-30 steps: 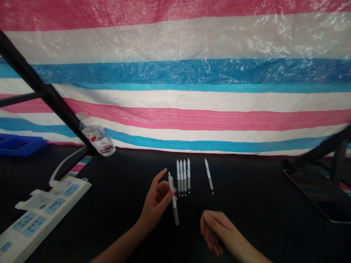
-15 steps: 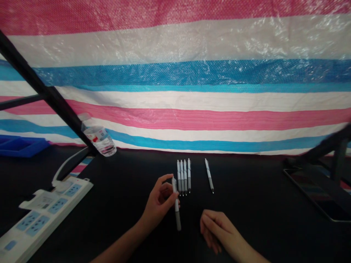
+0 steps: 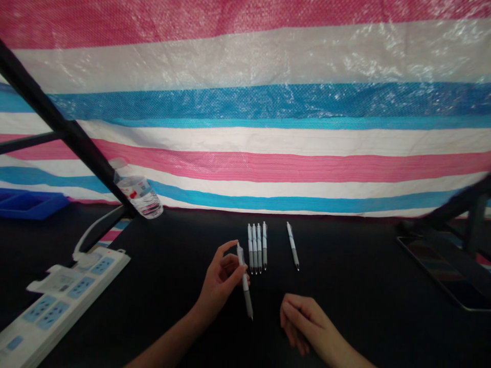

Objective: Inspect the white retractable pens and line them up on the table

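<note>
My left hand (image 3: 222, 278) pinches a white and grey click pen (image 3: 245, 286) between thumb and fingers, with the index fingertip at its top button. The pen leans, its grey grip and narrow tip pointing down toward me. Just beyond it, several matching pens (image 3: 258, 248) lie side by side on the black table. One more pen (image 3: 292, 245) lies apart to their right, slightly slanted. My right hand (image 3: 303, 319) rests on the table with its fingers loosely curled, and no object shows in it.
On the left lie a white power strip (image 3: 65, 301) with a plug in it and, farther back, a blue tray (image 3: 34, 204). A water bottle (image 3: 141, 197) leans by a black bar (image 3: 76, 138). A dark flat device (image 3: 441, 271) lies at right. Striped sheeting (image 3: 268, 138) hangs behind.
The held pen has tilted, its top shifting left and slightly up. A thin point now shows at its lower end, where none showed before. My right hand stays still.
</note>
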`<action>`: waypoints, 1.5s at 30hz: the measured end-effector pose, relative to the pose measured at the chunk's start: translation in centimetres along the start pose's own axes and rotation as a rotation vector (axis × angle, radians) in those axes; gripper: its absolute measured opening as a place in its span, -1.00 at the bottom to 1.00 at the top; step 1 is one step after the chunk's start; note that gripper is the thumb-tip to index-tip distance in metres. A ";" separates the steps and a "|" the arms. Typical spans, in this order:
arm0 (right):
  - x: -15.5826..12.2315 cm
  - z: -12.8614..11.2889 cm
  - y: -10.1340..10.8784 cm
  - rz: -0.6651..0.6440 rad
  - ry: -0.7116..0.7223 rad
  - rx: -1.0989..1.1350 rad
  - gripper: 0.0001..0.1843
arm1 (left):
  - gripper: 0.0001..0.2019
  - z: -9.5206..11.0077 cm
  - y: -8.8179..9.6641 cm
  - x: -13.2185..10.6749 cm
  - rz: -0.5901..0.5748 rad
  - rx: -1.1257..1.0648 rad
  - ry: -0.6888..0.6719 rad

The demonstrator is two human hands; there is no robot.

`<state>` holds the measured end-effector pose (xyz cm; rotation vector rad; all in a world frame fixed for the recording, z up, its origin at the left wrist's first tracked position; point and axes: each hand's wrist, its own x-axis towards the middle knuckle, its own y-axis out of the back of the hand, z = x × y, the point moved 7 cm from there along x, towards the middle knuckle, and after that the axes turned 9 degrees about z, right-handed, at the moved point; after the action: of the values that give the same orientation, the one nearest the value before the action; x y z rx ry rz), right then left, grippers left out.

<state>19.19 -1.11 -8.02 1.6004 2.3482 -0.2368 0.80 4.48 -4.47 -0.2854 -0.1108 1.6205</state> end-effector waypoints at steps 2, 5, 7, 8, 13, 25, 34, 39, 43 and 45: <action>0.0 0.0 0.0 0.003 0.001 0.006 -0.35 | -0.52 0.1 0.0 0.0 -0.002 -0.008 0.000; 0.0 -0.1 0.1 0.004 0.004 0.006 -0.35 | -0.55 0.1 0.0 -0.1 -0.013 -0.020 -0.001; 0.0 -0.2 0.0 0.002 -0.004 0.002 -0.35 | -0.53 0.1 0.0 -0.1 -0.013 -0.029 0.010; 0.0 -0.3 0.0 0.001 -0.008 0.002 -0.34 | -0.52 0.0 0.0 -0.1 -0.013 -0.034 0.018; -0.1 -0.2 0.1 0.002 -0.011 0.000 -0.34 | -0.52 0.1 0.3 0.0 0.002 -0.025 0.038; 0.1 0.1 0.3 0.025 -0.020 -0.006 -0.30 | -0.41 2.9 0.5 4.0 0.036 0.167 -0.050; 0.5 -0.1 1.0 0.055 0.051 -0.030 -0.34 | -0.44 0.3 0.7 9.4 0.059 0.403 -0.114; -0.2 -3.0 3.2 0.231 0.277 -0.340 -0.52 | -0.49 -0.1 1.6 7.8 0.048 0.461 -0.134; -1.0 -5.6 4.5 0.382 0.542 -0.706 -0.73 | -0.52 0.3 1.6 4.6 -0.046 0.553 -0.106; -0.9 -5.9 4.8 0.410 0.630 -0.809 -0.78 | -0.49 0.3 1.3 3.0 -0.117 0.585 -0.092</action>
<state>23.06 1.59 -2.00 1.7664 1.9422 1.2869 -0.67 7.37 -4.83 0.2423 0.2705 1.4785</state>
